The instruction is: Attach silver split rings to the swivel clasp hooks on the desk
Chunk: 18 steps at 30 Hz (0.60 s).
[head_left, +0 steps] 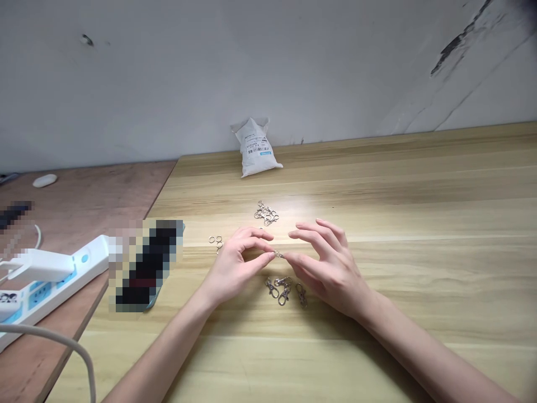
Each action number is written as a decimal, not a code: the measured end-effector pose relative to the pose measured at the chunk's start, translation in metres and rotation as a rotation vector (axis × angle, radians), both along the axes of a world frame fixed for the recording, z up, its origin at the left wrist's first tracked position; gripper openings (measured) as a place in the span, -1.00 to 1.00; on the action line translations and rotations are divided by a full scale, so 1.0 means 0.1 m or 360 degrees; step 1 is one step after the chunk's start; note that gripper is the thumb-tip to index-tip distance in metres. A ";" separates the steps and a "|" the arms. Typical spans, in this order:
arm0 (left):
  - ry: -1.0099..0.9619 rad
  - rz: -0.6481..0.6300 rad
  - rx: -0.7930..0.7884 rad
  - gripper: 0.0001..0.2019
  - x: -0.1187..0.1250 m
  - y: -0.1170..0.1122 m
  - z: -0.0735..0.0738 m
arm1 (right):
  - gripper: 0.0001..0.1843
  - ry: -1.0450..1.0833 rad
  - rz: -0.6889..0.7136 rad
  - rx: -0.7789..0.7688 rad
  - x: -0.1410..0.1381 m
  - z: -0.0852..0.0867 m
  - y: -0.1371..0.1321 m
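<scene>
Between the fingertips of both hands is a small silver metal ring (277, 254). My left hand (239, 260) pinches its left side with thumb and index finger. At its right side, the thumb and index finger of my right hand (331, 268) close on it, the other fingers held apart; whether a clasp is attached is too small to tell. Several swivel lobster clasps (284, 295) lie just below the hands, partly by the right palm. Loose split rings (212, 239) sit left of my left hand, some partly hidden by it. Beyond the fingers rests a pile of clasps with rings (266, 213).
A white plastic parcel bag (258, 148) stands at the back against the wall. On the left are a pixelated phone-like object (151, 266), a white power strip (90, 257) with plugs, a grey cable (62, 339) and a white oval case (45, 181) on a brown table.
</scene>
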State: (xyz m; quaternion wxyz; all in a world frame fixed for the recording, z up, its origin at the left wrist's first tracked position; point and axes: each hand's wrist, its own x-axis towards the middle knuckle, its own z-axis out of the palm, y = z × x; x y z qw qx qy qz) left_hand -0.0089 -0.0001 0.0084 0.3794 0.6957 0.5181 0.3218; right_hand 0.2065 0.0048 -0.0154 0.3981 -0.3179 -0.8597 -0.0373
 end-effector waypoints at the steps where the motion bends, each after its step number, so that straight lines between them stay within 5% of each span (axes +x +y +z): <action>1: 0.0011 0.0001 0.0006 -0.92 0.00 0.00 0.00 | -0.80 -0.0015 0.0005 -0.0009 0.00 0.00 0.00; 18: 0.0055 -0.0015 0.0020 -0.92 0.00 0.00 0.01 | -0.83 0.0042 0.0038 -0.0071 0.01 0.02 0.00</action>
